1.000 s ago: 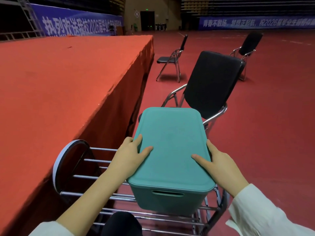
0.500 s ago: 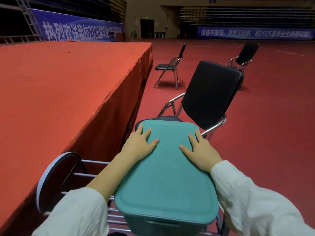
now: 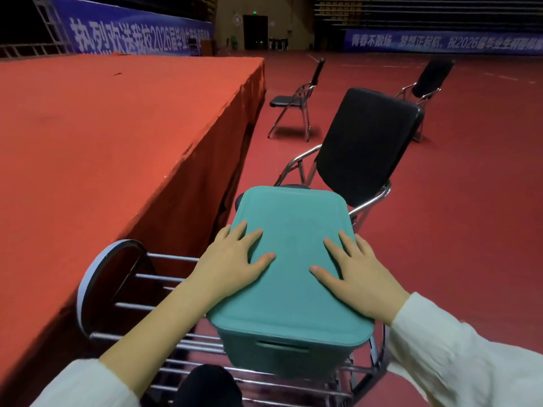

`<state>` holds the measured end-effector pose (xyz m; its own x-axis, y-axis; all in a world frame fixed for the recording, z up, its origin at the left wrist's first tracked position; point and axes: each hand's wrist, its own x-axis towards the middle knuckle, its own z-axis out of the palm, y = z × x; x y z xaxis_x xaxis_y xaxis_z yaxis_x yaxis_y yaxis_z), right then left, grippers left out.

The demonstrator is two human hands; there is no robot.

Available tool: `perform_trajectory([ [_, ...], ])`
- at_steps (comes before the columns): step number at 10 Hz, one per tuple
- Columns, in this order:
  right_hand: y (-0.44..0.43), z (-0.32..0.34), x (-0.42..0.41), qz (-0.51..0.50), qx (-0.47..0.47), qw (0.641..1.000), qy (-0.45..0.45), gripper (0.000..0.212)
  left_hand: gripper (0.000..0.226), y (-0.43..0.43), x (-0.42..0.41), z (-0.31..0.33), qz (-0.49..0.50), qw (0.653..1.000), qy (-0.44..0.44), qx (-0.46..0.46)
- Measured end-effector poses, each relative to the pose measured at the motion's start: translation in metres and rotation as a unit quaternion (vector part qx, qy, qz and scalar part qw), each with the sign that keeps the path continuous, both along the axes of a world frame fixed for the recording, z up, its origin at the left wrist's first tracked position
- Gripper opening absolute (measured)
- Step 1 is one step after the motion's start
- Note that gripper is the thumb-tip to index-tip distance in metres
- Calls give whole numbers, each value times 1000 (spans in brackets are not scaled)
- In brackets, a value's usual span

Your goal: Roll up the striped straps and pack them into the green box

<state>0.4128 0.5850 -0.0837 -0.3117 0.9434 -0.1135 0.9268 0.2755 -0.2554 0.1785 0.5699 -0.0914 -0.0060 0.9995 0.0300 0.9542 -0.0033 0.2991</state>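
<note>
I see both hands flat, fingers spread: left hand (image 3: 232,264) and right hand (image 3: 357,271) press the lid (image 3: 293,230) of the green box (image 3: 282,356), on a wire rack (image 3: 164,342) beside a black chair (image 3: 367,142). Straps out of sight; box interior hidden.

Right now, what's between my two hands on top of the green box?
Only bare green lid lies between the left hand and right hand, both flat on it, in the head view.

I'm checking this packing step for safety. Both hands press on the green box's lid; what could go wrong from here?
The green box sits on thin metal rods, so pressure from the left hand and right hand might slide or tip it. The black chair stands close behind it, so a shove could knock the box into it.
</note>
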Motion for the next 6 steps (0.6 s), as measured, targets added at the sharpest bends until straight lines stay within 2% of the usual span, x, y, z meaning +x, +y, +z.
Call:
perform_trajectory([
  [1, -17, -1, 2, 1, 6, 1000, -2, 71, 89, -26, -2, -3, -5, 1000, -11, 4],
  [2, -21, -2, 0, -5, 10, 1000, 12, 68, 70, -32, -2, -9, 6, 999, -37, -1],
  [3, -20, 0, -1, -11, 16, 1000, 15, 67, 64, -28, 0, -7, 10, 999, -47, 15],
  [4, -21, 3, 0, -13, 18, 999, -34, 65, 63, -30, 1, -5, 10, 999, -45, -3],
  [5, -22, 15, -7, 7, 65, 994, -90, 57, 59, -36, -3, 8, -11, 1000, -15, -22],
  [6, -20, 36, -25, 63, 100, 990, -82, 51, 50, -43, -18, 31, -21, 999, 19, -19],
])
